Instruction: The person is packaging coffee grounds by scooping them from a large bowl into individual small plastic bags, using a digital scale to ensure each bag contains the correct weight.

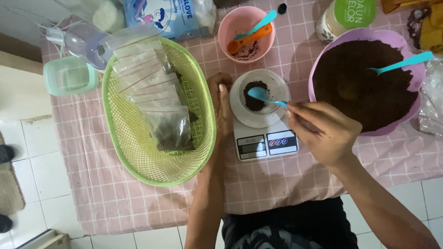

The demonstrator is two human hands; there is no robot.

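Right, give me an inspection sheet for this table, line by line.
Surface: table under a pink checked cloth.
Job's things: white dish of dark powder on a small white scale; blue spoon over it; purple bowl of powder with a second blue spoon.
Clutter: green basket of filled clear bags; pink bowl with two spoons; green-lidded jar; mint tub.
Hands: right hand fingers grip the spoon; left hand rests beside the scale.
Cables: nothing seen.
Surroundings: white tiled floor.
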